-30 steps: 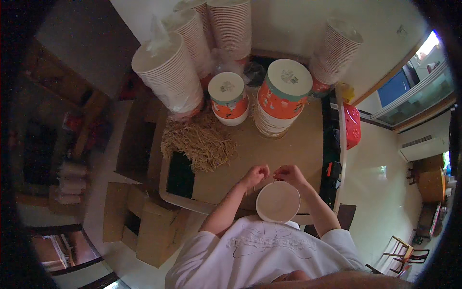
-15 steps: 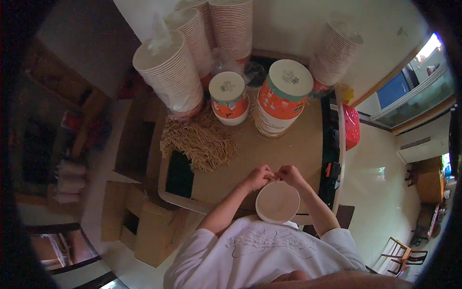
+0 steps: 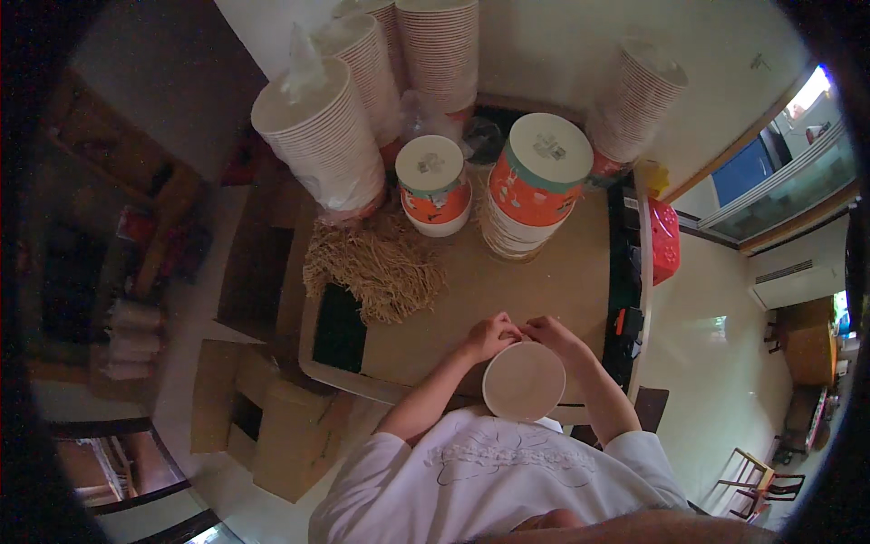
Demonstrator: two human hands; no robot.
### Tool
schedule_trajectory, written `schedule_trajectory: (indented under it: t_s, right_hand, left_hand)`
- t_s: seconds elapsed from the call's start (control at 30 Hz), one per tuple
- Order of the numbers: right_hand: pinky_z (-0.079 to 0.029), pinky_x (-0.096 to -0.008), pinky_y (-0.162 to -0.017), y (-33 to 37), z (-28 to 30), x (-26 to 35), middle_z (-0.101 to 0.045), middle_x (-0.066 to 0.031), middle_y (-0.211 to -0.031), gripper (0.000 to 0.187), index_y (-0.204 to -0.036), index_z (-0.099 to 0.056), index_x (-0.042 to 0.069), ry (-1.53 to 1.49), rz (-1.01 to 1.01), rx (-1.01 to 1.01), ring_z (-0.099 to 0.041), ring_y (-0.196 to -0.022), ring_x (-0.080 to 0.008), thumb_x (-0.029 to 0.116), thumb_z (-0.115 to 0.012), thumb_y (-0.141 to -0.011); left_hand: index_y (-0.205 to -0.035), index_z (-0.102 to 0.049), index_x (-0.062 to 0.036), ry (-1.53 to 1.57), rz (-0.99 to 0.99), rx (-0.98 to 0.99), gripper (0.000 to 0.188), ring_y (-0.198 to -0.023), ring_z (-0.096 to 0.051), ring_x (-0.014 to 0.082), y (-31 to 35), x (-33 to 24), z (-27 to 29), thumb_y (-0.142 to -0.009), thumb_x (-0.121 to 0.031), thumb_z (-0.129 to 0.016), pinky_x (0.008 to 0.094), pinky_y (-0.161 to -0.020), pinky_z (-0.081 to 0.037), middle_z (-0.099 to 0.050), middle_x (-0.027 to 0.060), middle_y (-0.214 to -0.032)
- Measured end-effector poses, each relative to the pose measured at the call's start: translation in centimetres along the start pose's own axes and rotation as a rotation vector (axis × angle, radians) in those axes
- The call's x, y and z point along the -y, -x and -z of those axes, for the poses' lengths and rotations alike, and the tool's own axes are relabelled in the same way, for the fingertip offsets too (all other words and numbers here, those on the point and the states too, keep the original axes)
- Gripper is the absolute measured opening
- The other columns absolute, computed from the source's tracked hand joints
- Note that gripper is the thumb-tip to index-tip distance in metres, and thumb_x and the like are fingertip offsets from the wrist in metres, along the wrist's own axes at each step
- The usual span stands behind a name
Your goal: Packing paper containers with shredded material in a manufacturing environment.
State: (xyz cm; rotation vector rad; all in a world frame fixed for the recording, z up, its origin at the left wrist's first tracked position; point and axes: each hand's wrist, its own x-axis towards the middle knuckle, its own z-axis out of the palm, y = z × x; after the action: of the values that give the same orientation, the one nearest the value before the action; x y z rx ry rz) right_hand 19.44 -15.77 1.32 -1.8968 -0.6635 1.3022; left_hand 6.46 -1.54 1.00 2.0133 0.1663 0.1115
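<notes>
A white paper bucket rests against my shirt at the table's near edge, its open mouth facing up. At its far rim, my left hand has the fingers curled together in a pinch. My right hand is bent over the same rim, its fingertips close to the left ones. Whatever the fingers grip on the bucket's outer side is hidden or too small to make out. Left of the hands, a heap of brown twine cords lies on the table.
Behind stand two upturned orange-and-white paper buckets, the right one on a stack. Tall wrapped stacks of white buckets line the back. Cardboard boxes sit on the floor at left. A red basket is beyond the table's right edge.
My right hand has eased down and its fingers have straightened somewhat over the rim. The left hand and the bucket have hardly moved.
</notes>
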Motion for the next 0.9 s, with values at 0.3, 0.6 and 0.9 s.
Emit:
schedule_trajectory:
  t_s: [0.3,0.6,0.9]
  right_hand:
    - [-0.042,-0.0256,-0.057,0.2,0.4,-0.6,-0.057,-0.0019,-0.071,0.016,-0.079,-0.059,0.002,-0.236,0.03,0.101,-0.05,-0.066,-0.0079,0.017,-0.053,-0.081]
    - [-0.042,-0.0232,-0.055,0.7,-0.7,0.5,-0.058,-0.0031,-0.065,0.006,-0.075,-0.06,0.001,0.008,0.177,-0.12,-0.051,-0.061,-0.0077,0.007,-0.058,-0.074]
    - [-0.042,-0.0236,-0.055,1.7,-2.9,1.8,-0.058,-0.0058,-0.064,0.005,-0.074,-0.06,0.001,0.115,0.28,-0.392,-0.052,-0.058,-0.0104,0.006,-0.06,-0.072]
  left_hand:
    - [-0.079,-0.061,-0.0057,0.222,0.015,-0.017,0.007,-0.074,-0.056,0.0202,0.2,0.9,-0.5,-0.074,-0.011,-0.06,0.0296,-0.065,-0.046,-0.053,0.0077,-0.078]
    - [-0.087,-0.055,-0.0037,0.714,0.284,0.081,0.01,-0.071,-0.053,0.0094,0.6,1.1,-0.2,-0.08,-0.011,-0.054,0.024,-0.063,-0.044,-0.056,0.002,-0.078]
    - [-0.093,-0.058,-0.0052,1.007,0.595,0.075,0.019,-0.076,-0.054,0.0102,0.3,1.7,-0.6,-0.082,-0.019,-0.052,0.0236,-0.066,-0.044,-0.058,0.0023,-0.084]
